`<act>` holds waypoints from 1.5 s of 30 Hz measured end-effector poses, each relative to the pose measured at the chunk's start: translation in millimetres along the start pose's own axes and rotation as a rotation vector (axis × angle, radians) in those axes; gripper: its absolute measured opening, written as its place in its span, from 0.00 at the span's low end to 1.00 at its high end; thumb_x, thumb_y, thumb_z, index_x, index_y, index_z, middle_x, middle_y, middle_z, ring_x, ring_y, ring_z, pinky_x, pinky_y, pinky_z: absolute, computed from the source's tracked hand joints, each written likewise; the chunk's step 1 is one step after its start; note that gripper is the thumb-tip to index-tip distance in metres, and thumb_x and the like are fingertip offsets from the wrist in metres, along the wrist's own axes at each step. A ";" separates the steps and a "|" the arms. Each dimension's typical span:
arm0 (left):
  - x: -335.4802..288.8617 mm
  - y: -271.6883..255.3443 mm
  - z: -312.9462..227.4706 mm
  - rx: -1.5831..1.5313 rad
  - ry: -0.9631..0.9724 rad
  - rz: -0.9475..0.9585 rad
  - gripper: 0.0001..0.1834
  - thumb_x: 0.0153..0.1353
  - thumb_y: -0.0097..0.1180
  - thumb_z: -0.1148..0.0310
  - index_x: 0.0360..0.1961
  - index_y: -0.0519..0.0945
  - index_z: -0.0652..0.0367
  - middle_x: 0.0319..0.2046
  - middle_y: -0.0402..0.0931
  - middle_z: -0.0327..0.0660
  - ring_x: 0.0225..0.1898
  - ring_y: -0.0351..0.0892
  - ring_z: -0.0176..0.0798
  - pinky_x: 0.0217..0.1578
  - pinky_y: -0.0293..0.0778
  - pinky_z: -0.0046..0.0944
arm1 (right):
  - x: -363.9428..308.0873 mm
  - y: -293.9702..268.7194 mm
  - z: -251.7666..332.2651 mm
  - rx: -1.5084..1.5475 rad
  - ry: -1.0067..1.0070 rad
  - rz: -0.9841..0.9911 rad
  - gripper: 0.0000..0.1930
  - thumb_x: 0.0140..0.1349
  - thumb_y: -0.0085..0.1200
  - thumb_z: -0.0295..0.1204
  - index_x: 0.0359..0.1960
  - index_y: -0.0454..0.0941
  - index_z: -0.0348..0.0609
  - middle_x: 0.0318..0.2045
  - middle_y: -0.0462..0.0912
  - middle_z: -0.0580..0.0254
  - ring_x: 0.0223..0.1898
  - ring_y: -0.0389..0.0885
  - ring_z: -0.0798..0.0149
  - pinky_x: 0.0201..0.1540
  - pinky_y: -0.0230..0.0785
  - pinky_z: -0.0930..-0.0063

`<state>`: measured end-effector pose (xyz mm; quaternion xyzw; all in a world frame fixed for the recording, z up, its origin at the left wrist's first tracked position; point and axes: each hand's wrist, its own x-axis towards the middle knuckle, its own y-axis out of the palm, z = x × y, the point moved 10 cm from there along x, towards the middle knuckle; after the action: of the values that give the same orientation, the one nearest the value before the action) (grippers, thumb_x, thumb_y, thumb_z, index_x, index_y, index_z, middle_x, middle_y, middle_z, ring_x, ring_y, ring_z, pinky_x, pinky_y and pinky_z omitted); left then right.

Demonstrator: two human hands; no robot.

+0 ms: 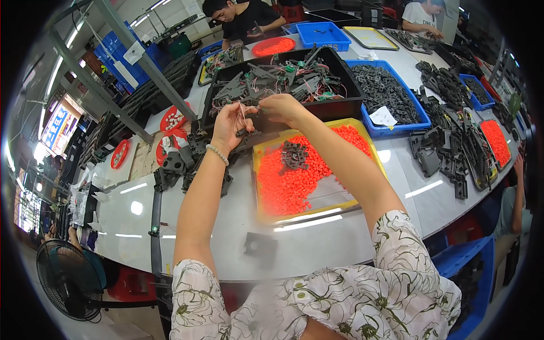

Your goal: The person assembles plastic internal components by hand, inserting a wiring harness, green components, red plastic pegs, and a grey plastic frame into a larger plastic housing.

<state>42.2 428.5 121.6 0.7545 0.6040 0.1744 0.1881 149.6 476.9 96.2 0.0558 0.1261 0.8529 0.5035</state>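
Both my arms reach forward to the near edge of a black bin (354,90) heaped with dark plastic parts, thin reddish-white wires and small green pieces. My left hand (229,127), a beaded bracelet at its wrist, is closed around a bundle of thin wires (242,116) with a small black piece at the palm. Just to the right, my right hand (283,109) has its fingers pinched together close to the wires; what they grip is hidden. Below it lies a yellow-rimmed tray (262,211) of small orange-red pieces (294,187), with a dark part cluster (294,156) on top.
Dark plastic parts (170,170) are piled left of my left forearm, beside red dishes (173,119). A blue bin (422,122) of black parts stands right, and loose black housings (442,153) lie beyond. A blurred grey square piece (260,246) is near me. Co-workers sit across the table.
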 end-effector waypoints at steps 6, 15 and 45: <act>13.7 8.9 3.1 -0.017 -0.009 0.029 0.13 0.59 0.40 0.60 0.25 0.71 0.55 0.37 0.77 0.50 0.17 0.71 0.38 0.28 0.70 0.39 | 4.8 -11.7 16.0 -0.229 -0.147 -0.023 0.10 0.52 0.55 0.34 0.32 0.76 0.40 0.27 0.77 0.66 0.29 0.75 0.72 0.29 0.67 0.78; 32.8 22.0 -6.0 -0.035 0.022 -0.001 0.13 0.60 0.38 0.61 0.26 0.71 0.55 0.41 0.76 0.54 0.15 0.70 0.37 0.26 0.69 0.37 | 0.5 -42.7 28.0 -0.237 -0.216 -0.119 0.09 0.52 0.54 0.30 0.31 0.74 0.36 0.26 0.78 0.63 0.28 0.81 0.69 0.25 0.69 0.80; -279.5 -107.7 -156.4 0.550 0.338 -0.644 0.12 0.63 0.46 0.63 0.38 0.75 0.61 0.33 0.76 0.37 0.36 0.75 0.31 0.36 0.72 0.34 | -82.8 -19.6 60.4 -0.696 -0.463 0.055 0.17 0.60 0.49 0.27 0.51 0.70 0.37 0.50 0.74 0.58 0.54 0.69 0.65 0.57 0.58 0.75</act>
<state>-184.1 188.3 194.2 0.5110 0.8541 0.0607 -0.0760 219.9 423.2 151.6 0.0760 -0.2877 0.8227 0.4844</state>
